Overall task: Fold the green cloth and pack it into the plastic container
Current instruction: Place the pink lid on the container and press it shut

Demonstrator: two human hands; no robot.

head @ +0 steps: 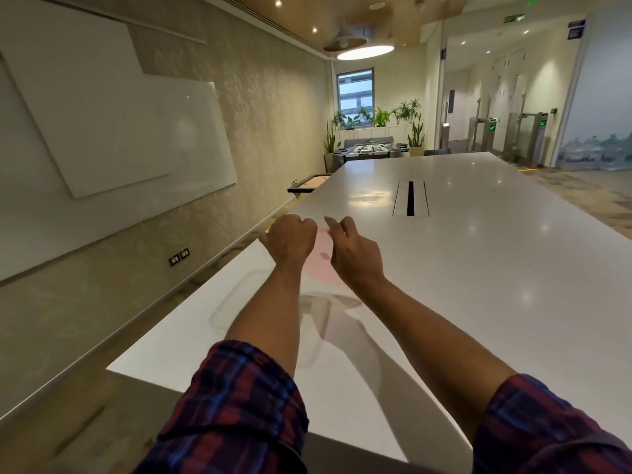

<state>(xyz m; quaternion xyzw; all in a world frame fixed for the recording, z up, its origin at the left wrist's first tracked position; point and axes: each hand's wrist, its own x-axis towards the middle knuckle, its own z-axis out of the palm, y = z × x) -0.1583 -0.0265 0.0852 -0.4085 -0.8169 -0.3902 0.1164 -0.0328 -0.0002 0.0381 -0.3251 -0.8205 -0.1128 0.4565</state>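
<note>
A clear plastic container (pixel 236 302) lies on the white table (pixel 478 268); it is nearly see-through, with a rounded corner at the left table edge. A pale pink patch (pixel 321 258) shows through the plastic between my hands. My left hand (pixel 290 242) is a closed fist at the container's far end. Close beside it, my right hand (pixel 352 251) has its fingers curled and the fingertips pinched. Both hands appear to grip the far rim of the plastic. No green cloth is in view.
The table's near-left corner (pixel 113 367) and left edge are close to my left arm. A cable slot (pixel 410 200) is set into the tabletop beyond my hands. Whiteboards hang on the left wall. Plants and a foosball table stand at the room's far end.
</note>
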